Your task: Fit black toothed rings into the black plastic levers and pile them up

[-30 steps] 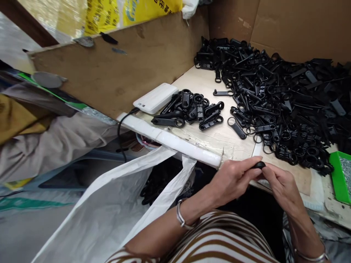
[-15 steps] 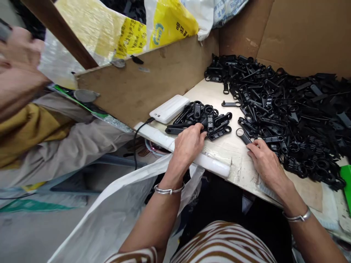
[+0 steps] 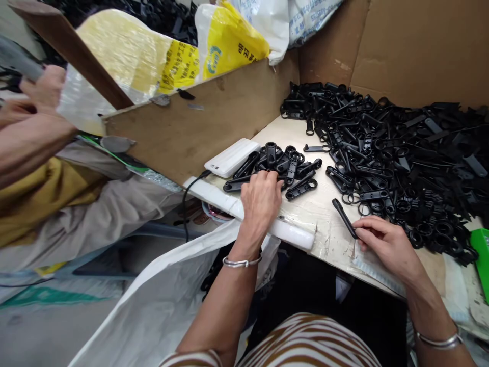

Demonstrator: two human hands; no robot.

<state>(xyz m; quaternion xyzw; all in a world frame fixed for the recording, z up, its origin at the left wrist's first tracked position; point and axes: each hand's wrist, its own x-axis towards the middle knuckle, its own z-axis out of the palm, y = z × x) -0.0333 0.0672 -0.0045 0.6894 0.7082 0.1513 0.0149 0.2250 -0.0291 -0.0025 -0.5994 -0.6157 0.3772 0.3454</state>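
Note:
My right hand [image 3: 385, 244] pinches one end of a slim black plastic part [image 3: 345, 219] between thumb and fingers, holding it slanted over the front of the table. My left hand [image 3: 262, 199] is at the near edge of a small group of black plastic parts [image 3: 293, 165]; its fingers are curled, and whether they grip a part is hidden behind the hand. To the right spreads a large pile of black plastic parts [image 3: 382, 153], several with ring-shaped ends.
A white power bank [image 3: 232, 159] with a black cable lies against the wooden board [image 3: 183, 137]. White foam [image 3: 294, 233] lines the table edge above an open white sack [image 3: 153, 295]. A green container [image 3: 479, 255] sits right. Another person's hands [image 3: 42, 97] are at far left.
My right hand has drawn a black part away from the large pile, towards me, and turned it. My left hand has shifted slightly left by the small group.

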